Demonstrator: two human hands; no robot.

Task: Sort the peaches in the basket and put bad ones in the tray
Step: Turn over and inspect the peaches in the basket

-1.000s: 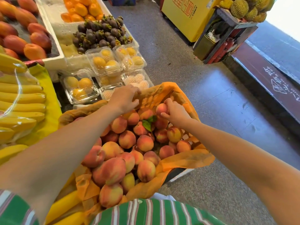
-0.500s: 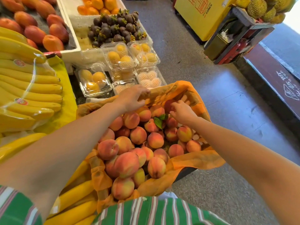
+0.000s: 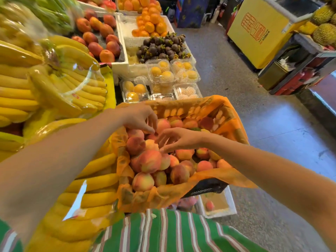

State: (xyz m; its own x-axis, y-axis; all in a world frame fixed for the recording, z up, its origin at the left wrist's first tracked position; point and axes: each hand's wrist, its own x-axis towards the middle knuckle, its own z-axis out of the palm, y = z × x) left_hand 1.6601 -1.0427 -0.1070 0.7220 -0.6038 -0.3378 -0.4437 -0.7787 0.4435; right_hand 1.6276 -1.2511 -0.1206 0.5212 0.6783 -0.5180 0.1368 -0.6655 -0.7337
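Head view showed the peaches [image 3: 151, 160] heaped in the basket [image 3: 181, 110], which was lined with orange cloth [image 3: 234, 177] and sat just in front of you, a patch of its black mesh showing at the near right corner. Your left hand [image 3: 140, 118] hung over the far left part of the pile, its fingers loosely bent downward with their tips on a peach and grasping nothing that could be seen. Your right hand [image 3: 179, 138] reached across from the right with its fingers spread and relaxed, the fingertips brushing the peaches in the middle of the heap, and it held nothing. Both hands were close together, nearly touching. Below the basket's near right corner lay the white tray [image 3: 231, 202], with a single peach [image 3: 209, 205] in it. Your green striped shirt [image 3: 172, 231] filled the near edge. To the left of the basket, bagged bananas [image 3: 54, 91] were stacked from near to far. Just beyond the basket stood clear plastic boxes [image 3: 161, 71] of yellow fruit, and farther off sat dark mangosteens [image 3: 161, 46], oranges [image 3: 151, 24] and red-orange fruit [image 3: 98, 39] in white boxes. Across the grey floor [image 3: 254, 124] to the far right stood a yellow carton [image 3: 258, 31] and durians [image 3: 323, 30].
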